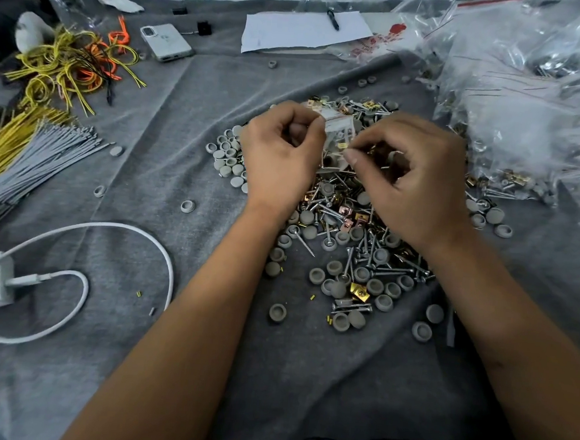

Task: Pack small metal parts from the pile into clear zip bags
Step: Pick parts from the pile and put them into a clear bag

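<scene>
Nearest us, just below both wrists, the pile [346,223] thins into loose grey caps, pan-head screws and brass-coloured clips on the grey cloth [147,182]. These parts look small, hard and light; we judge the screws will roll and their points could snag thin film, so they are best pinched singly by the shank or head.

Above the pile's middle we hold 1 small clear zip bag [336,133] between our 2 hands. Our left hand [279,157] is curled, thumb and forefinger pinching the bag's left edge near its red-lined mouth. Our right hand [411,180] is curled too, its fingertips pinching at the bag's right side; whether they also hold a part we cannot tell. The bag is limp and slippery, so we judge the stiffer zip strip the safest place to grip.

Left of our left hand lies open cloth, then a white charger cable [116,228] and bundled grey and yellow ties [35,154]. Right of our right hand, the heap of clear bags [516,108] crowds close, leaving little room. Beyond the hands lie a phone [167,41] and a paper sheet [305,32].
</scene>
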### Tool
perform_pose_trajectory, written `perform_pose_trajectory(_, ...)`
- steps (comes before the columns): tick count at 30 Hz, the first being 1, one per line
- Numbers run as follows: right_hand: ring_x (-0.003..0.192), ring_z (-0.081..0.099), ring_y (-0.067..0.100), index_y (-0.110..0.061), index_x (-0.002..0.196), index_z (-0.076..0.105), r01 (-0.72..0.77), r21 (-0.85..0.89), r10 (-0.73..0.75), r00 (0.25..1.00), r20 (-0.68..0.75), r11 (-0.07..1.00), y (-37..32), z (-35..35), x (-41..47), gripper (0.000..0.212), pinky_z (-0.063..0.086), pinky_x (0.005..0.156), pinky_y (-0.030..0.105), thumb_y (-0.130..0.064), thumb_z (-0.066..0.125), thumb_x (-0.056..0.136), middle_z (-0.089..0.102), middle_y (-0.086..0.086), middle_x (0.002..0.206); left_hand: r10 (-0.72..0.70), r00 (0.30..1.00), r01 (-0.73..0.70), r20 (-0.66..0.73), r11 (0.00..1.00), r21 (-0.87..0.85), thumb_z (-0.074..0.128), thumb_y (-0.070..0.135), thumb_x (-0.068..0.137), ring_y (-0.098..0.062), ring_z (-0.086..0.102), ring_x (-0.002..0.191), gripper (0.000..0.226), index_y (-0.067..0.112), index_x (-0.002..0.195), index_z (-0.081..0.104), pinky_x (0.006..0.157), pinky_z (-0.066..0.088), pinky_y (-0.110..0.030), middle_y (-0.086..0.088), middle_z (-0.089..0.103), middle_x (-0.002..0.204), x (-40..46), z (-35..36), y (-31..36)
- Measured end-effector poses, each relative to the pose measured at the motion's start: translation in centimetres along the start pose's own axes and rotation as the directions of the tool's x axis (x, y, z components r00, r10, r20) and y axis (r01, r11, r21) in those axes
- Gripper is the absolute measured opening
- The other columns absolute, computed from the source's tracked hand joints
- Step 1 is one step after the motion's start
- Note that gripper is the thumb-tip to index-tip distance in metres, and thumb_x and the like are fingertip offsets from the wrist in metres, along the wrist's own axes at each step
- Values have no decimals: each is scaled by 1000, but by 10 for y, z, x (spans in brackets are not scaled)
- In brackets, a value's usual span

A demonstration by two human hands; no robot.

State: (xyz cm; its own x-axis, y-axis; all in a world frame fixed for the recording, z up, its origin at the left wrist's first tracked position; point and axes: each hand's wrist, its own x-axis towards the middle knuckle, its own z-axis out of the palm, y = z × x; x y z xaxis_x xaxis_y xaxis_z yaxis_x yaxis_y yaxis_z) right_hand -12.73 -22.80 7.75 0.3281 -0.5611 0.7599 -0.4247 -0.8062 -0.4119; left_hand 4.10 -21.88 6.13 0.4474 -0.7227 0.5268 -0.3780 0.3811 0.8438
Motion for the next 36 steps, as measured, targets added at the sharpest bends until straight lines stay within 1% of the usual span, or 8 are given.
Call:
perform_pose_trajectory(3,74,62,12,-7,84,75,39,71,-51,984,171,997,-3,0,-1,15,48,74,19,-20,79,90,71,2,81,-36,998,35,-42,999,-14,70,1,88,-6,47,51,11,5,78,73,53,39,-23,16,53,53,2,-1,0)
perform_pose_trajectory(6,70,59,13,-17,74,73,67,104,-109,870,480,992,-10,6,-4,26,50,72,33,-39,81,85,66,-7,72,-71,995,70,-74,997,-22,71,1,87,-9,47,51,18,14,74,72,54,38,-25,12,55,54,3,-1,1)
perform_pose_trajectory(8,73,54,14,-22,70,70,78,78,-109,800,591,994,-14,11,-6,32,49,71,38,-50,82,80,59,-10,69,-76,993,74,-86,997,-17,71,2,87,-10,47,52,18,15,74,72,54,39,-25,8,56,55,4,-2,0)
perform_pose_trajectory(12,79,51,12,-27,71,65,77,14,-67,739,671,997,-18,12,-7,33,49,72,39,-54,84,74,53,-13,71,-74,992,73,-97,997,-16,71,3,87,-7,46,50,16,12,74,73,53,38,-23,14,53,52,4,-3,-1)
perform_pose_trajectory(25,71,49,-5,-26,82,72,34,28,-43,638,769,999,-25,9,-5,9,42,68,27,-18,76,84,56,-13,73,-100,990,98,-102,995,-22,71,2,89,-10,47,51,14,8,76,73,54,39,-24,7,56,54,5,-5,0)
perform_pose_trajectory(27,71,54,1,-24,82,72,-27,51,-21,649,761,998,-22,7,-5,12,42,67,24,-14,77,84,58,-12,74,-101,990,98,-103,995,-27,71,2,89,-12,46,51,13,5,76,74,53,38,-24,5,55,55,5,-5,0)
perform_pose_trajectory(30,78,61,7,-19,87,70,-132,128,12,741,671,983,-16,1,-3,12,47,71,19,-9,76,88,62,-13,83,-99,990,97,-99,995,-24,71,1,88,-10,45,50,15,8,75,72,53,37,-23,7,53,54,5,-5,-1)
perform_pose_trajectory(36,84,65,2,-13,99,67,-202,68,160,907,391,977,2,-5,0,8,51,77,15,-7,70,94,67,-7,90,-71,996,73,-46,996,57,75,8,88,-7,51,58,5,8,83,78,58,43,-26,6,61,62,5,-7,-3)
